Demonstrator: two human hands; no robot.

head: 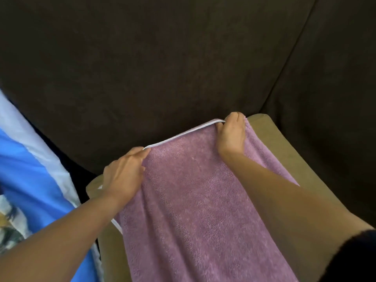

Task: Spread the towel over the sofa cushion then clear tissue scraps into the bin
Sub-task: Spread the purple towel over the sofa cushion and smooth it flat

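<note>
Both hands grab the far edge of the purple towel [193, 210]. At the far left corner, the left hand [124, 176] pinches it. At the far right corner, the right hand [232, 133] curls its fingers around it. A white trim [183, 135] runs straight between them. The towel lies on top of the tan cushion [284, 143], which sits on the dark brown sofa [162, 68]. A blue and white cloth [30, 159] lies on the left.

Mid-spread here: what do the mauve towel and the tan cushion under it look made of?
Mauve towel: plush fleece or microfibre, probably; fuzzy matte pile, soft folds, smooth white bound edge. Tan cushion: smooth, matte woven fabric by the look; weave too fine to tell.
</note>
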